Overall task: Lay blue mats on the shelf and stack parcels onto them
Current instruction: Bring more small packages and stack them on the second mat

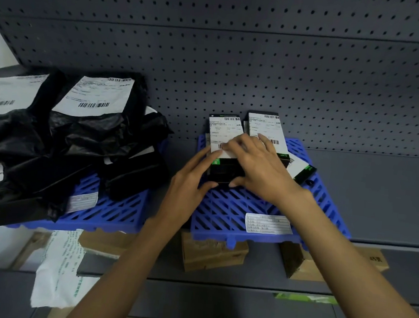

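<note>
Two blue slatted mats lie side by side on the grey shelf (381, 197): a left mat (114, 209) and a right mat (227, 210). On the right mat stands a small black box parcel (226, 135) with a white label. My left hand (189, 182) grips its left side with the thumb at the front edge. My right hand (258, 167) lies over its top and right side, thumb under the front. Behind it leans a second labelled box (265, 125); a third (303, 170) lies flat to the right.
Several black plastic bag parcels (80, 128) with white labels pile over the left mat. The perforated grey back panel (236, 60) rises behind. On the lower shelf sit cardboard boxes (211, 254) and a white printed bag (59, 267).
</note>
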Available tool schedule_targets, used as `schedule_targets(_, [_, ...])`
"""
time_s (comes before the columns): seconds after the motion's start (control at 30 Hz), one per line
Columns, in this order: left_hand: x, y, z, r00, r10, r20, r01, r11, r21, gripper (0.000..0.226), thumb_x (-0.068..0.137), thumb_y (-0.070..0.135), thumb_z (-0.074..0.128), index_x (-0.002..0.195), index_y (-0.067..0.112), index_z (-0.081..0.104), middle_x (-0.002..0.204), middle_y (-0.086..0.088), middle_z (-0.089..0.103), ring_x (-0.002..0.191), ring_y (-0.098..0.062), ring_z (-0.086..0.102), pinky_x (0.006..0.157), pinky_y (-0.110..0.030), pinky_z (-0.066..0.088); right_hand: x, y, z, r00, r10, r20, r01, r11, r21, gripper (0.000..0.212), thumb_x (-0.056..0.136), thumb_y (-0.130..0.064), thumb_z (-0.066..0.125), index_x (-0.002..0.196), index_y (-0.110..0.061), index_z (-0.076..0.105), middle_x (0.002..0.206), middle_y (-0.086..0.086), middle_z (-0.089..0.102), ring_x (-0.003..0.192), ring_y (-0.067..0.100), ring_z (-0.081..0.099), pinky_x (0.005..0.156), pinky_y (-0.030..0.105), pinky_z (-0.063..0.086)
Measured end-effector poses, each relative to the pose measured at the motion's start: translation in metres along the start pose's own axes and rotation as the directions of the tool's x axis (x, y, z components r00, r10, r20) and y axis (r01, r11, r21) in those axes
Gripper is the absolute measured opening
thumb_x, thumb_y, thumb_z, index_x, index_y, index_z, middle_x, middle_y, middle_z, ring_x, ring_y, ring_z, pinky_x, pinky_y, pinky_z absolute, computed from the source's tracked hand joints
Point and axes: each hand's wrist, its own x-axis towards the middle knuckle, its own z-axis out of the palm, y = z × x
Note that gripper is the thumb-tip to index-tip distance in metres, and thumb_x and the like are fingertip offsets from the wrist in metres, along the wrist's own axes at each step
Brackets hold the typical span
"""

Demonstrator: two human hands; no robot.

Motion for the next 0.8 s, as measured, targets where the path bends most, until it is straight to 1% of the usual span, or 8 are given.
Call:
schedule_targets(0.17, [0.023,-0.008,0.006,0.998,0.013,-0.064,-0.014,1.0,-0.012,0.067,0.08,-0.002,0.074,0.14,0.018,0.052,0.148,-0.003,0.046,0.13,-0.019,0.053,0.104,-0.041,0.05,0.019,-0.003,0.002,0.998,0.058,-0.022,-0.059,0.996,-0.061,0.071,0.073,-0.032,0.081,0.133,-0.023,0.044,0.121,0.001,0.047,0.114,0.023,0.048,0.107,0.037,0.029])
schedule_targets(0.33, [0.023,-0.009,0.005,0.998,0.039,-0.056,-0.037,0.999,0.032,0.066,0.08,-0.001,0.075,0.138,0.018,0.051,0.147,-0.002,0.045,0.13,-0.021,0.051,0.103,-0.042,0.051,0.016,-0.007,0.007,0.996,0.079,-0.048,-0.082,0.994,-0.069,0.07,0.074,-0.025,0.079,0.135,-0.021,0.044,0.124,0.003,0.048,0.114,0.024,0.049,0.104,0.039,0.034])
schedule_targets(0.4, [0.023,-0.004,0.003,0.998,0.043,-0.046,-0.04,0.996,0.076,0.065,0.08,0.0,0.075,0.137,0.018,0.051,0.147,-0.001,0.044,0.13,-0.02,0.05,0.103,-0.042,0.05,0.015,-0.008,0.006,0.996,0.076,-0.044,-0.078,0.995,-0.061,0.071,0.074,-0.025,0.079,0.136,-0.021,0.044,0.125,0.003,0.048,0.116,0.025,0.05,0.106,0.04,0.033])
schedule_targets(0.47, [0.026,0.0,-0.004,0.998,0.055,-0.02,-0.052,0.991,0.125,0.061,0.082,-0.001,0.072,0.136,0.017,0.052,0.146,-0.002,0.044,0.127,-0.02,0.051,0.101,-0.043,0.051,0.014,-0.005,0.003,0.998,0.063,-0.017,-0.064,0.998,-0.03,0.076,0.075,-0.027,0.08,0.14,-0.023,0.041,0.132,0.002,0.046,0.123,0.025,0.047,0.111,0.041,0.028])
schedule_targets(0.6, [0.037,0.011,-0.02,0.993,0.097,0.071,-0.107,0.981,0.164,0.054,0.09,-0.01,0.057,0.137,0.018,0.055,0.146,0.001,0.045,0.122,-0.017,0.056,0.096,-0.039,0.053,0.002,0.008,-0.004,0.998,0.068,0.016,-0.069,0.997,0.037,0.087,0.077,-0.031,0.079,0.15,-0.028,0.03,0.15,-0.003,0.034,0.141,0.02,0.03,0.119,0.044,0.016])
schedule_targets(0.67, [0.044,0.023,-0.022,0.987,0.139,0.078,-0.153,0.963,0.222,0.048,0.096,-0.001,0.054,0.138,0.022,0.055,0.142,0.005,0.05,0.122,-0.015,0.055,0.094,-0.037,0.053,-0.007,0.019,-0.01,0.993,0.118,-0.024,-0.118,0.992,0.034,0.09,0.077,-0.034,0.079,0.151,-0.029,0.028,0.153,-0.002,0.032,0.143,0.021,0.026,0.119,0.045,0.017])
schedule_targets(0.73, [0.051,0.038,-0.018,0.98,0.176,0.098,-0.196,0.943,0.27,0.039,0.101,0.019,0.052,0.14,0.025,0.051,0.14,0.006,0.053,0.122,-0.017,0.054,0.089,-0.036,0.051,-0.018,0.03,-0.014,0.982,0.187,-0.037,-0.185,0.982,0.043,0.091,0.078,-0.037,0.078,0.152,-0.028,0.026,0.155,-0.001,0.03,0.144,0.023,0.024,0.118,0.044,0.019])
schedule_targets(0.8, [0.057,0.051,-0.008,0.975,0.173,0.136,-0.207,0.931,0.3,0.044,0.101,0.037,0.049,0.144,0.028,0.046,0.141,0.005,0.053,0.124,-0.017,0.052,0.089,-0.036,0.048,-0.029,0.04,-0.016,0.968,0.249,-0.009,-0.248,0.967,0.062,0.092,0.079,-0.041,0.076,0.153,-0.029,0.022,0.157,0.001,0.027,0.145,0.026,0.023,0.118,0.045,0.02])
